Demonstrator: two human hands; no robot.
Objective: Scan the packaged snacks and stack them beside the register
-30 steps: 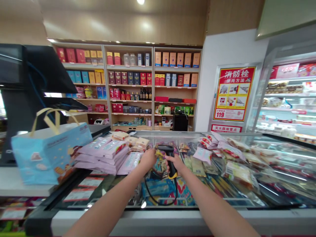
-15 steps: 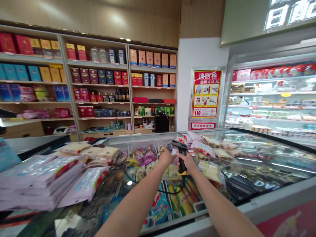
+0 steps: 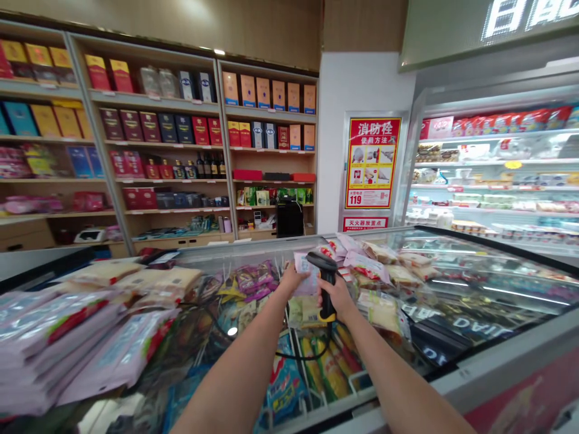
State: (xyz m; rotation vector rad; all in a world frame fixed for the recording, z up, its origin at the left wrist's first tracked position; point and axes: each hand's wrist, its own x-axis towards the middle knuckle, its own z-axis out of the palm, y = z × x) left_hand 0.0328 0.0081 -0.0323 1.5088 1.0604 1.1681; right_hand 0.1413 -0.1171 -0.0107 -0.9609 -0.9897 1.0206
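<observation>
My right hand [image 3: 339, 296] is wrapped round the handle of a black and yellow barcode scanner [image 3: 322, 261], held upright over the glass-topped freezer [image 3: 271, 246]. Just left of it, my left hand [image 3: 292, 281] pinches a pale pink packet [image 3: 302, 263], which stands up close behind the scanner head. Part of the packet is hidden by the scanner. From the scanner's base a black cable [image 3: 301, 358] loops down and away to the left over the glass. Beyond my right hand lies a heap of pink packets [image 3: 367, 266] and bagged bread [image 3: 382, 310].
At the left, a stack of pink packets [image 3: 67, 337] lies beside bagged bread slices [image 3: 169, 283]. A black bag [image 3: 441, 340] rests on the glass at right. Frozen snacks [image 3: 284, 386] show beneath the glass. Shelves of boxed bottles [image 3: 176, 129] and a lit chiller [image 3: 488, 175] stand behind.
My view has swung slightly right. The pink packet now shows more of its face beside the scanner; before, only a small pale part showed between my hands. Both hands keep their holds.
</observation>
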